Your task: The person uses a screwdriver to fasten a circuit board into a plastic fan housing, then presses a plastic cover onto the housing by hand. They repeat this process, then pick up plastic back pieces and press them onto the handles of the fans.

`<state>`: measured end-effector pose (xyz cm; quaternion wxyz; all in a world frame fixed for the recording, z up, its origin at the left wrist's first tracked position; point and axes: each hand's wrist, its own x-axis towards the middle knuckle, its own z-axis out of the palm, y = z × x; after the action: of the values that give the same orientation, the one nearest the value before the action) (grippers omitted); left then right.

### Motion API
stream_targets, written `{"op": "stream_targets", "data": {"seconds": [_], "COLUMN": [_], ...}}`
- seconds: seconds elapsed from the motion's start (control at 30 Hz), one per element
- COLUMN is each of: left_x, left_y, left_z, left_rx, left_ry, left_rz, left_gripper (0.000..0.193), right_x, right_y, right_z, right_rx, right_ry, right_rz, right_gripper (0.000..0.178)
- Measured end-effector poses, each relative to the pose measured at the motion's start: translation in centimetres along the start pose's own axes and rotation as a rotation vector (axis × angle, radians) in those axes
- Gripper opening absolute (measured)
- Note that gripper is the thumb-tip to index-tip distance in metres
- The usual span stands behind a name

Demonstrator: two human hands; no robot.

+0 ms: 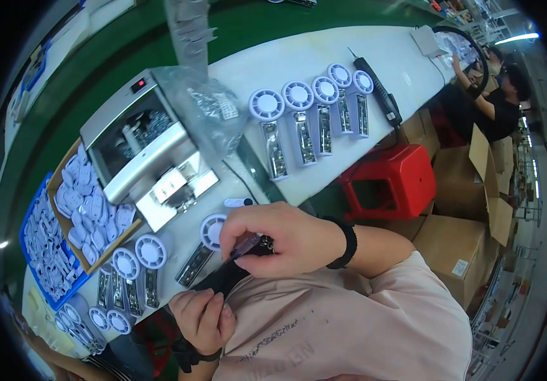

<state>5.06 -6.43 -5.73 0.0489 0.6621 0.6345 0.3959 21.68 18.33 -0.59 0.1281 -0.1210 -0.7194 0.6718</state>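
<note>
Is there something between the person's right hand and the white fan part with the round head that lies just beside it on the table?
Nothing visible does. The right hand, holding a dark tool, is right against the white fan part on the table. The left hand is lower, at the tool's dark end.

The right hand (286, 238) hides most of the dark tool (232, 273) — its tip unreadable.
</note>
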Motion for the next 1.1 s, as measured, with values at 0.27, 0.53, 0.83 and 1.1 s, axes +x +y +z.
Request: {"op": "stream_targets", "data": {"seconds": [0.27, 0.53, 0.83, 1.1], "left_x": [9.8, 18.9, 19.1, 19.1], "left_y": [3.3, 2.6, 1.6, 1.5], "left_z": [4.3, 11.9, 13.2, 13.5], "left_rx": [0.102, 0.308, 0.339, 0.355], "left_ry": [-0.226, -0.252, -0.242, -0.242], "left_rz": [-0.062, -0.136, -0.173, -0.176], "left_gripper": [0.051, 0.073, 0.079, 0.077], "right_x": [-3.2, 1.8, 3.2, 4.4], "right_y": [0.4, -0.4, 1.2, 1.6], "right_z": [-11.1, -15.6, -15.3, -16.2], "right_rx": [-0.078, -0.554, -0.675, -0.614], "right_ry": [0.505, 0.241, 0.240, 0.218], "right_rz": [-0.108, -0.121, -0.160, -0.123], "right_gripper": [0.035, 0.040, 0.035, 0.033]}}
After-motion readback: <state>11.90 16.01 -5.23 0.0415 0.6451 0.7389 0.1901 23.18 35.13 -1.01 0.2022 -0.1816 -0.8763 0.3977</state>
